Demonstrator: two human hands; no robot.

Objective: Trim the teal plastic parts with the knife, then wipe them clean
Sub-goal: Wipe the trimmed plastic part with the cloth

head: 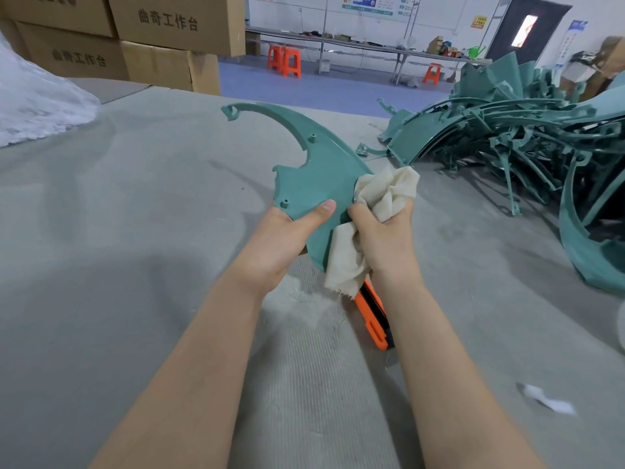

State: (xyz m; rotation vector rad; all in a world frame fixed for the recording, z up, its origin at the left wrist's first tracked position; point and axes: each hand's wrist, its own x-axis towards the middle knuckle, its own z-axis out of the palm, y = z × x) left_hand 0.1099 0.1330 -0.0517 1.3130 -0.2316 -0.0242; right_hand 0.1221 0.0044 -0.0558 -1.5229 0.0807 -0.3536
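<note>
Grey felt covers the worktable (135,231), with a workshop floor and orange stools (287,62) beyond it. The left hand (287,238) grips the near edge of a teal part (314,170), thumb laid flat across its face, holding it clear of the felt with its hooked tip pointing up and away. The right hand (385,242) is clenched round a bunched cream cloth (382,194), pressed against that part's right edge; a tail of cloth hangs below the part. Just beneath the part, an orange knife (373,316) lies on the felt, partly hidden by the cloth and the right forearm. Well to the right of the part sits a tangled pile of teal parts (490,130). Far to its left lies crumpled white sheeting (33,106), with stacked cardboard boxes (152,35) behind.
</note>
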